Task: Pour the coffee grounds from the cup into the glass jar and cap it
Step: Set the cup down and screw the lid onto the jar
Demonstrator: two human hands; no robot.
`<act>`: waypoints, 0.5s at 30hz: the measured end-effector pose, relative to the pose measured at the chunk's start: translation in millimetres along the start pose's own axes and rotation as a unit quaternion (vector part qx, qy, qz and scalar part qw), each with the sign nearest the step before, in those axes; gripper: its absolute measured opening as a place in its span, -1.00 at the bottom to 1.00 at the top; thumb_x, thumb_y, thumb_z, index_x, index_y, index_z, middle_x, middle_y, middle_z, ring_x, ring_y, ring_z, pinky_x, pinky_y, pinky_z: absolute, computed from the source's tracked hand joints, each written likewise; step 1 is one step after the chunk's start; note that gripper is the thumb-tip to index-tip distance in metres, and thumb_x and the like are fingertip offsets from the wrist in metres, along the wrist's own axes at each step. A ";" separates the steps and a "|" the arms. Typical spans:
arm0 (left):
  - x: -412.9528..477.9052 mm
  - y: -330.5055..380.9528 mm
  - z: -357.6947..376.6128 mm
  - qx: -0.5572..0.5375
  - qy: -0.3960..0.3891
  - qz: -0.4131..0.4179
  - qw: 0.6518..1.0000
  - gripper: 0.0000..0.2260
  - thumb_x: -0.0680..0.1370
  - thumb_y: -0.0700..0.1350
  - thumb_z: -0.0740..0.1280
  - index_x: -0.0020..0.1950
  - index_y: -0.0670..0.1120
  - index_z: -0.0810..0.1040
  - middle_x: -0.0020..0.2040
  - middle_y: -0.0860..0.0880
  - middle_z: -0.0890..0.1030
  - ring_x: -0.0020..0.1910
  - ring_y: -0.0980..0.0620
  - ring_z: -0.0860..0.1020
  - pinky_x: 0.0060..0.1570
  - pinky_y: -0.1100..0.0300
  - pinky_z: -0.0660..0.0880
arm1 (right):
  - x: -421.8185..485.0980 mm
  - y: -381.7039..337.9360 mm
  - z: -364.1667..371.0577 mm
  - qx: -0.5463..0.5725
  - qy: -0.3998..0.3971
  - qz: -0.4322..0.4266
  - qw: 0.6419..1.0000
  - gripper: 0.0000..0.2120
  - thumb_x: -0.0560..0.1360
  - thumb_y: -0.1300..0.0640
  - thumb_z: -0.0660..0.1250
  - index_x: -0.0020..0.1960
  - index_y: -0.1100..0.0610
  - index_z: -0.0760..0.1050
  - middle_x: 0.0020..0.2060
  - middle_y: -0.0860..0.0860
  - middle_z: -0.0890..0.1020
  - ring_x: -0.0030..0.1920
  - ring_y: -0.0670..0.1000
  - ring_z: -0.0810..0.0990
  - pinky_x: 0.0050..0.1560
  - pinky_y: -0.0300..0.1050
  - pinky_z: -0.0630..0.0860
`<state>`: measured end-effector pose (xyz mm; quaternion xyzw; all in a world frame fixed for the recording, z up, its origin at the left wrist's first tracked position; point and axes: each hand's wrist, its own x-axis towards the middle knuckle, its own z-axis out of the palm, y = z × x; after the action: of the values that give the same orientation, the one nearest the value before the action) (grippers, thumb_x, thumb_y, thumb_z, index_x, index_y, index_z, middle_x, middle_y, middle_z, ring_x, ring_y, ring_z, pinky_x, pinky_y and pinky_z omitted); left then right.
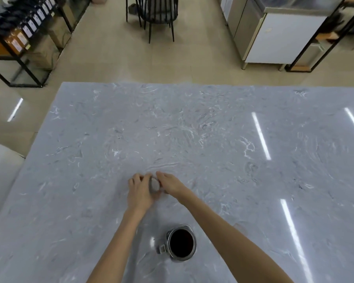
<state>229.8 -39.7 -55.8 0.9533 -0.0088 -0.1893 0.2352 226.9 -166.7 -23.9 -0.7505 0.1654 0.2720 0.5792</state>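
A metal cup (pixel 181 243) with a short handle stands near the table's front edge, dark coffee grounds filling it. Farther out, both my hands close around a small object with a grey rounded lid (pixel 154 184); it looks like the glass jar, but its body is hidden by my fingers. My left hand (pixel 140 190) wraps it from the left and front. My right hand (pixel 169 183) grips it from the right, fingers over the lid. The cup sits apart from both hands, between my forearms.
The grey marble table (pixel 233 150) stretches wide on all sides. Beyond its far edge stand a black chair (pixel 156 15), a shelf of bottles (pixel 18 37) at left and a white cabinet (pixel 278 35) at right.
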 end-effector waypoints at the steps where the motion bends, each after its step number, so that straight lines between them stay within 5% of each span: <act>1: -1.5 1.5 -2.5 0.003 -0.004 -0.004 1.000 -0.50 0.46 0.11 0.52 0.34 -0.01 0.52 0.26 -0.11 0.42 0.31 -0.16 0.35 0.03 0.03 0.44 | -5.1 -0.9 -1.4 0.012 -0.007 0.002 1.000 -0.69 0.71 -0.04 0.03 0.12 0.09 0.49 0.04 0.04 0.49 0.05 0.02 0.43 0.02 -0.19 0.37; 4: -7.2 8.6 -19.9 -0.083 -0.031 -0.049 0.995 -0.54 0.45 0.06 0.55 0.27 -0.11 0.58 0.18 -0.16 0.61 0.17 -0.20 0.58 0.13 -0.06 0.57 | -26.9 -3.7 -7.6 0.034 -0.031 -0.024 0.999 -0.60 0.70 -0.04 0.07 0.38 0.14 0.47 0.22 0.01 0.51 0.19 -0.06 0.44 0.16 -0.24 0.37; 6: -16.9 12.3 -36.2 -0.237 -0.052 -0.091 0.966 -0.63 0.48 0.04 0.54 0.16 -0.16 0.60 -0.03 -0.13 0.67 -0.11 -0.11 0.66 -0.03 -0.09 0.67 | -47.4 -7.1 -15.2 0.050 -0.038 -0.069 0.996 -0.60 0.68 -0.02 0.14 0.45 0.12 0.41 0.38 -0.05 0.45 0.33 -0.13 0.40 0.32 -0.24 0.34; 9: -43.0 22.3 -62.0 -0.392 -0.101 -0.108 0.908 -0.57 0.46 0.17 0.52 0.04 -0.19 0.70 -0.24 -0.06 0.65 -0.36 0.07 0.62 -0.25 0.11 0.66 | -81.1 -9.4 -26.4 0.052 -0.061 -0.136 0.987 -0.48 0.61 0.03 0.32 0.53 0.00 0.29 0.46 -0.08 0.39 0.45 -0.16 0.32 0.49 -0.09 0.25; 12: -74.1 41.4 -83.2 -0.439 -0.133 -0.097 0.883 -0.46 0.36 0.30 0.49 0.03 -0.15 0.73 -0.20 -0.11 0.77 -0.24 -0.02 0.75 -0.24 0.14 0.68 | -111.2 -11.7 -28.6 0.006 -0.058 -0.201 0.978 -0.32 0.53 0.07 0.44 0.55 -0.14 0.21 0.48 -0.15 0.32 0.47 -0.19 0.29 0.44 0.02 0.34; 15: -101.2 61.6 -91.7 -0.455 -0.152 -0.061 0.875 -0.51 0.51 0.32 0.36 0.07 -0.08 0.75 -0.08 -0.14 0.78 -0.10 -0.04 0.77 -0.18 0.11 0.69 | -133.1 -12.6 -23.1 0.018 -0.017 -0.261 0.965 -0.30 0.51 0.13 0.47 0.53 -0.17 0.22 0.40 -0.07 0.40 0.36 -0.11 0.44 0.35 0.01 0.45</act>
<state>173.8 -43.0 83.1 0.6989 0.1006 -0.3292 0.6269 132.8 -194.3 69.9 -0.7521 -0.0416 0.1213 0.6465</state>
